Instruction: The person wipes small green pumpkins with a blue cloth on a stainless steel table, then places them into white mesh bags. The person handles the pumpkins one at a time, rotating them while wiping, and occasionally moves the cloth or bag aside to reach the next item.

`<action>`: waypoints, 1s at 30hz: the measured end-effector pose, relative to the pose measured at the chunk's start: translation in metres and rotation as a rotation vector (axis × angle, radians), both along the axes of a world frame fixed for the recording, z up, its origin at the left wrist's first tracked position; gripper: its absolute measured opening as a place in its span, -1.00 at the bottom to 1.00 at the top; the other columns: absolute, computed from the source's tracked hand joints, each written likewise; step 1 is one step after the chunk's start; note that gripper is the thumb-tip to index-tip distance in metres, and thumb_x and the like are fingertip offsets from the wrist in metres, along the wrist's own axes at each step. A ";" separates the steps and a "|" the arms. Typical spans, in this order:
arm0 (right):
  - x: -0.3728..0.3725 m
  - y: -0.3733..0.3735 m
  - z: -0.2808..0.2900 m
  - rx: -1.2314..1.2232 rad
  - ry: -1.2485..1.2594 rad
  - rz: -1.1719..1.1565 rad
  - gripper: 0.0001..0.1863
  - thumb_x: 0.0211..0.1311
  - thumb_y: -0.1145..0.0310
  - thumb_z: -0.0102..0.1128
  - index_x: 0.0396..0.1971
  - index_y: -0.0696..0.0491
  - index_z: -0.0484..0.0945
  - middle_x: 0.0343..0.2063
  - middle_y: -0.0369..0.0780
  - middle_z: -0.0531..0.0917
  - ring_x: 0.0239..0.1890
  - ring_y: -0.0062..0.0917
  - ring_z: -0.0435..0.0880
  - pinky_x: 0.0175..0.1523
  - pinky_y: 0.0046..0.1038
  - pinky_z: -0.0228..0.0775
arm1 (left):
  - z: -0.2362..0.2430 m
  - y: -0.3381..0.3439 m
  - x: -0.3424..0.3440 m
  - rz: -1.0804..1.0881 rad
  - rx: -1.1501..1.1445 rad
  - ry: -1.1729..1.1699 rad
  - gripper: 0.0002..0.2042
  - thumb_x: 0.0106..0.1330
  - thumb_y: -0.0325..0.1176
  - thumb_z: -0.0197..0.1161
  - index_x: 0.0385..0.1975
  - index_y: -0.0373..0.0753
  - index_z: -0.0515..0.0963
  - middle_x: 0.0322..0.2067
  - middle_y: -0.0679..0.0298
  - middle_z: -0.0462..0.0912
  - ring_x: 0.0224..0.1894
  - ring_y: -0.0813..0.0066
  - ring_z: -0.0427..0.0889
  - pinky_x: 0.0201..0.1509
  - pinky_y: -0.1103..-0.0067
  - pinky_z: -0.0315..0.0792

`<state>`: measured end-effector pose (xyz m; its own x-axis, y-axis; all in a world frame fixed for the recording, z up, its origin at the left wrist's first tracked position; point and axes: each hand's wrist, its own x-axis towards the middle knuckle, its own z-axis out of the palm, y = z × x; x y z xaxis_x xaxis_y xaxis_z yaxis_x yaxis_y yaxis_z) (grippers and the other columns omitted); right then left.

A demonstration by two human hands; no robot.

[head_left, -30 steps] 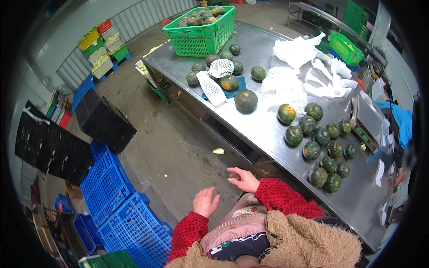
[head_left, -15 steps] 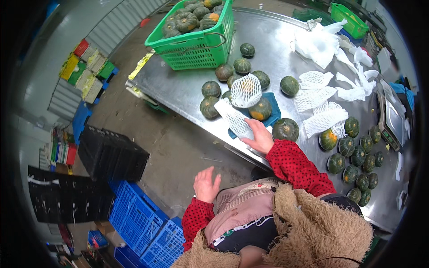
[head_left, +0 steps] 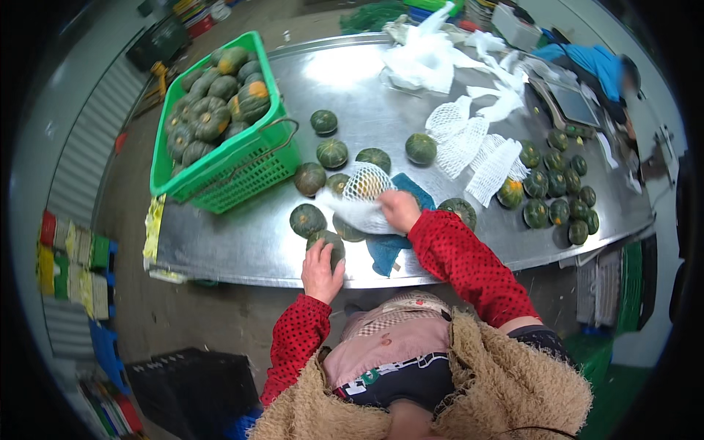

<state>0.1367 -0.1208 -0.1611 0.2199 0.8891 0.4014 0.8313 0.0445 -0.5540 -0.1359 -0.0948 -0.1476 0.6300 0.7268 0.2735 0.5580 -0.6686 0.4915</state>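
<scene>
At the steel table's near edge, my left hand [head_left: 323, 271] curls its fingers over a dark green squash [head_left: 326, 238]. My right hand [head_left: 400, 212] grips a white foam mesh sleeve [head_left: 352, 209] and is closed on it. Just behind this sleeve, another net sleeve [head_left: 367, 181] covers an orange-green squash. A teal cloth [head_left: 385, 253] lies beneath and beside my right hand. Loose squashes [head_left: 308, 220] surround both hands, some partly hidden by the sleeves.
A green crate [head_left: 242, 165] full of squashes stands at the table's left. More foam sleeves [head_left: 455, 132], white wrappings [head_left: 422, 59], a group of squashes [head_left: 557, 209] and a scale [head_left: 565, 106] occupy the right. A person in blue [head_left: 594, 70] is beyond. Black crates [head_left: 191, 389] stand on the floor behind.
The view has turned toward the table. My right hand has taken hold of the foam sleeve and shifted it; my left hand has come up onto a squash at the near edge.
</scene>
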 end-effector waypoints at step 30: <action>0.041 -0.022 -0.027 -0.402 0.422 -0.246 -0.37 0.02 0.03 0.30 0.05 0.10 0.46 -0.15 0.04 0.54 -0.09 -0.10 0.53 0.05 -0.25 0.37 | -0.039 -0.004 0.047 0.103 0.264 0.060 -0.28 -0.05 -0.18 0.40 0.13 -0.32 0.28 0.17 -0.03 0.31 0.21 -0.01 0.27 0.25 0.17 0.07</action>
